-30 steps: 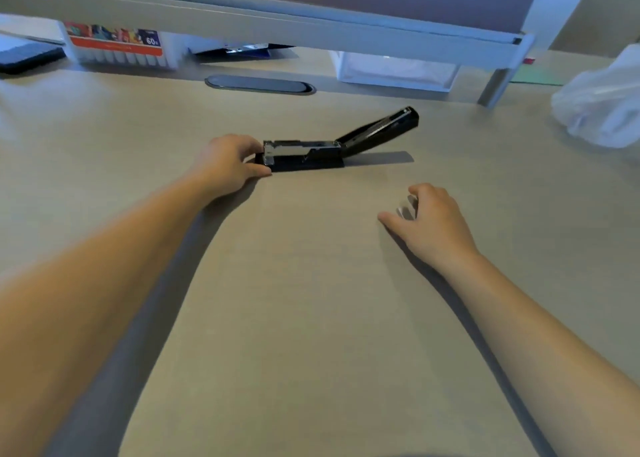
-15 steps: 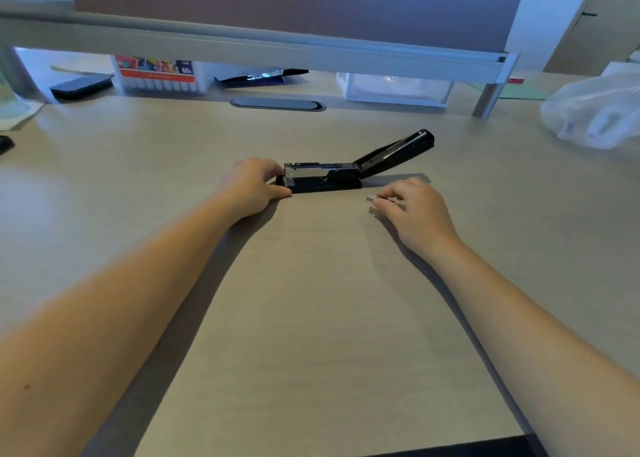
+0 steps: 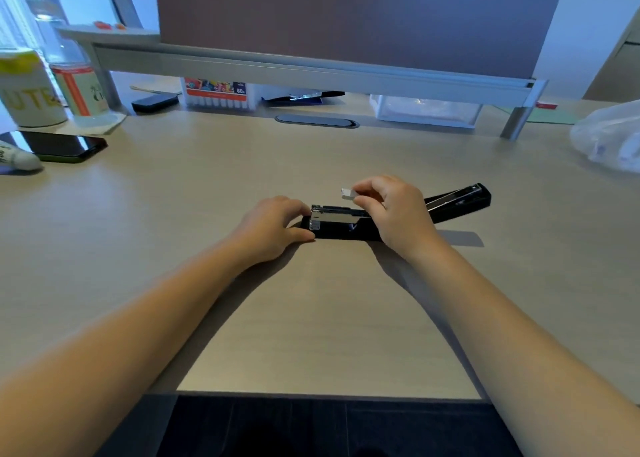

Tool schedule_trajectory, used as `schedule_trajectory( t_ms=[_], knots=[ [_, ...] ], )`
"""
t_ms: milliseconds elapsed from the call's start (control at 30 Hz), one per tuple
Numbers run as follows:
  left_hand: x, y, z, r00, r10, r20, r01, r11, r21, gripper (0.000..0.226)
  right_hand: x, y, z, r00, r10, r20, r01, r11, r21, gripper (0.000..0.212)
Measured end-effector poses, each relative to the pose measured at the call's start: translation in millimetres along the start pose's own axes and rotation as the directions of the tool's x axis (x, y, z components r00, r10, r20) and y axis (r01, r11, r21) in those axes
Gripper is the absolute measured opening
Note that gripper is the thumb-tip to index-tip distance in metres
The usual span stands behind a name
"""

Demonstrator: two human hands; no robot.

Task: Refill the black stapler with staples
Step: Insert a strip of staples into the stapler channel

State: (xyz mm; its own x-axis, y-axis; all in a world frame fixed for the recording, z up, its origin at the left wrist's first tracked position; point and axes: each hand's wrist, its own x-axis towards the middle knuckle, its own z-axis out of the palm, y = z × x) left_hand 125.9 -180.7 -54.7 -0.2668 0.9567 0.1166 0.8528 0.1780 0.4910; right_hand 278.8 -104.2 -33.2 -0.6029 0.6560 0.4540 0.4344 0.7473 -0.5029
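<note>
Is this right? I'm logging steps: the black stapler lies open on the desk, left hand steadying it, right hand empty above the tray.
Not quite. The head view shows the right hand pinching a small silver staple strip above the open black stapler; the rest holds.

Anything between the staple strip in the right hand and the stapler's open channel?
Nothing visible. The right hand pinches the staple strip just above the metal channel of the black stapler. The lid is swung back to the right. The left hand holds the front end, beside the channel, not over it.
</note>
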Motion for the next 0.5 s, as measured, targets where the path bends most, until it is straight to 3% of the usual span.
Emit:
schedule_trajectory(
  t_ms=[500],
  knots=[
    [4.7, -6.3, 1.6, 1.000, 0.014, 0.004, -0.014, 1.000, 0.006, 0.039, 3.0, 5.8, 9.3, 0.993, -0.053, 0.102, 0.057, 0.998, -0.041, 0.020]
  ],
)
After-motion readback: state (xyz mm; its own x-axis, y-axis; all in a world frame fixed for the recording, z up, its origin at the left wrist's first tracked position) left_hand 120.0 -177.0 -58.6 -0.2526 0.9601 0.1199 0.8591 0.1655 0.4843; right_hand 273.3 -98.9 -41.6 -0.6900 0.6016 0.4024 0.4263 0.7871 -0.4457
